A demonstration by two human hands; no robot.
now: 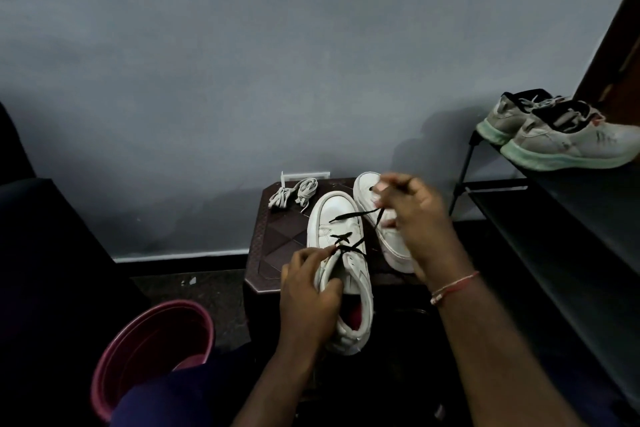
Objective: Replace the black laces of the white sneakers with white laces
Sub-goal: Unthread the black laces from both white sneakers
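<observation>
Presently the near sneaker [337, 215] is gripped at its collar by the left hand [308, 291], while the black lace [346, 216] is pinched and drawn upward by the right hand [419, 218]. By a sharp pull the threaded crossings could be jammed, or the shoe, whose heel overhangs the near edge of the stool [273, 243], dragged off. The white laces [294, 194], bundled at the far edge, could be swept away. Open room is left above; the sides are bounded by a rack [554, 204] and a bucket [114, 357].
</observation>
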